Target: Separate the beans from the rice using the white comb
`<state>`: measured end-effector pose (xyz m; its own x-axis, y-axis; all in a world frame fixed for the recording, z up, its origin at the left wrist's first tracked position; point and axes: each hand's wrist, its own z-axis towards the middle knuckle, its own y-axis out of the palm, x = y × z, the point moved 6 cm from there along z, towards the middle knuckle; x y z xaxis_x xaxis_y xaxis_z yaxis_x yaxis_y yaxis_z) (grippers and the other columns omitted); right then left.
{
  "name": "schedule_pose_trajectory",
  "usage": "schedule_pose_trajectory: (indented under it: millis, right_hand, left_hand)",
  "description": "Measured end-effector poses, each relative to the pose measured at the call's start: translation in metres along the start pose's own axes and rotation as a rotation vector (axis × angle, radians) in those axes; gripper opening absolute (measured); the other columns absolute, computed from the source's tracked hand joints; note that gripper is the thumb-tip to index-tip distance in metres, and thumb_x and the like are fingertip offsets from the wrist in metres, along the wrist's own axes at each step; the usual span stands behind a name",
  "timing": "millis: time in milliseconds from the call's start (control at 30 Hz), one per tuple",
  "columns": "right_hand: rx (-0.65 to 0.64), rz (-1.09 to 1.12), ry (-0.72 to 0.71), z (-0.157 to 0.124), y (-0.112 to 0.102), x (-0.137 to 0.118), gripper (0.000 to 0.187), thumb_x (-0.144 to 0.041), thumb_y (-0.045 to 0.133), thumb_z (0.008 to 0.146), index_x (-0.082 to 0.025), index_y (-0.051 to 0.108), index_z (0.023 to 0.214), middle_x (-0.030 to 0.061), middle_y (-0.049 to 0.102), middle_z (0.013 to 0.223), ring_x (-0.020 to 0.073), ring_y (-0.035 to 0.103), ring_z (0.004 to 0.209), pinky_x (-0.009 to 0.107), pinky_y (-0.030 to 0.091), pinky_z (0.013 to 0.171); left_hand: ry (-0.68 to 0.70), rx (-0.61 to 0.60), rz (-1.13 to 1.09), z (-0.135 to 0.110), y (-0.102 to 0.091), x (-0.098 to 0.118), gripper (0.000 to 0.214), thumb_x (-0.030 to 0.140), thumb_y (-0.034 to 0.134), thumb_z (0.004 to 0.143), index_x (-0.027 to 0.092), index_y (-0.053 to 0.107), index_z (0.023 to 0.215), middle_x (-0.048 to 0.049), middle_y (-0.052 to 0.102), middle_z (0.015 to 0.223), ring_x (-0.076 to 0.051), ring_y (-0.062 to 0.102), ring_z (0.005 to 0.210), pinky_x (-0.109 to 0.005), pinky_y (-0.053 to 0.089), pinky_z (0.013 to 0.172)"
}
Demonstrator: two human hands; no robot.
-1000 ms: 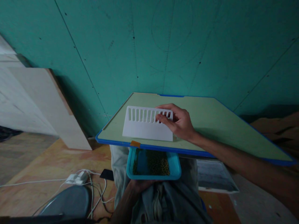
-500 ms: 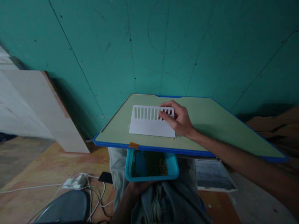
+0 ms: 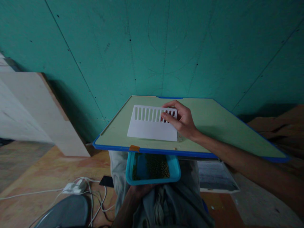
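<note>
A white slotted plastic scraper (image 3: 152, 130) is gripped at its upper right by my right hand (image 3: 181, 118), thumb in front and fingers behind the slots. It tilts over the pale green tabletop (image 3: 204, 117). A few small bits (image 3: 175, 148) lie near its lower edge. Below the table's front edge, a blue plastic tub (image 3: 129, 175) rests at my lap. Green and tan pellet-like grains (image 3: 158, 166) fill its right part. My left hand (image 3: 142, 190) is under the tub's near side, holding it, its fingers mostly hidden.
A teal wall (image 3: 147, 63) rises behind the table. Orange tape (image 3: 134, 148) sits on the blue table edge. To the left lean pale boards (image 3: 52, 120). White cables (image 3: 89, 190), a power strip (image 3: 74, 186) and a dark grey seat (image 3: 66, 212) are at the lower left.
The scraper's lower edge has swung slightly left and lifted, and it tilts more. A small bit now lies nearer the table's front edge. The tub stays in place.
</note>
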<state>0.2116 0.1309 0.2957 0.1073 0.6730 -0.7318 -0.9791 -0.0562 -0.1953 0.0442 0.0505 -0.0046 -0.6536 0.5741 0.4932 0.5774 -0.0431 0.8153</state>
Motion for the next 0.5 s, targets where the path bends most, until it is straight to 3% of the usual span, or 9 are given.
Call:
schedule_pose_trajectory:
  millis: [133,300,500]
  right_hand:
    - [0.076,-0.087,0.049,-0.006,-0.027,-0.007,0.031,-0.044,0.077,0.083,-0.022,0.064,0.101,-0.0008,0.068,0.078,0.0155,0.066,0.065,0.026,0.051,0.055]
    - [0.174,-0.230,0.059,-0.034,-0.064,-0.019,0.029,-0.038,0.079,0.084,-0.022,0.066,0.104,0.0017,0.070,0.083,0.0165,0.067,0.068,0.027,0.053,0.057]
    - [0.194,-0.274,0.111,-0.056,-0.068,-0.018,0.026,-0.036,0.079,0.086,-0.024,0.068,0.106,0.0019,0.072,0.085,0.0161,0.067,0.067,0.026,0.052,0.055]
  left_hand:
    - [-0.007,-0.022,-0.062,-0.002,0.008,0.002,0.073,0.078,0.064,0.072,0.031,0.069,0.128,-0.0054,0.071,0.135,-0.038,0.056,0.134,-0.058,0.042,0.115]
    - [-0.009,-0.067,-0.081,-0.003,0.012,0.002,0.057,0.068,0.077,0.067,0.029,0.077,0.109,-0.0046,0.074,0.129,-0.038,0.056,0.135,-0.057,0.036,0.119]
    - [0.017,-0.042,0.033,-0.002,0.004,0.004,0.053,0.062,0.077,0.069,0.029,0.074,0.111,-0.0048,0.078,0.120,-0.034,0.055,0.136,-0.051,0.026,0.123]
